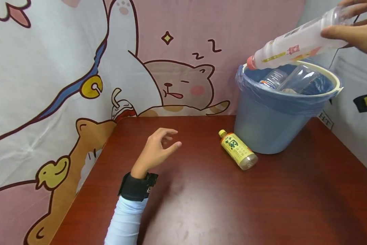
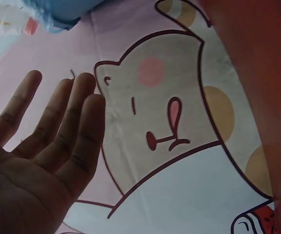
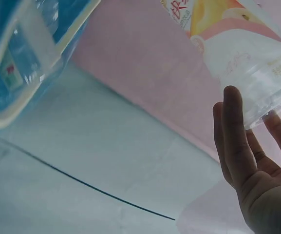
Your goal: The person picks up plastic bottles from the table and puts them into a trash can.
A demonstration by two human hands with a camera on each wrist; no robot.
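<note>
One held bottle [image 1: 297, 44], one lying bottle [image 1: 238, 150], one bucket [image 1: 272, 119]

A dark red table [image 1: 202, 204] stands against a pink cartoon-cat backdrop [image 1: 177, 78].

four bottles [image 1: 297, 46], one bucket [image 1: 272, 126]

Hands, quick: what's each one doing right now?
Left hand: open, fingers loosely curled, holding nothing, above the table.
Right hand: holding a white bottle, cap end tilted down over the bin.
</note>
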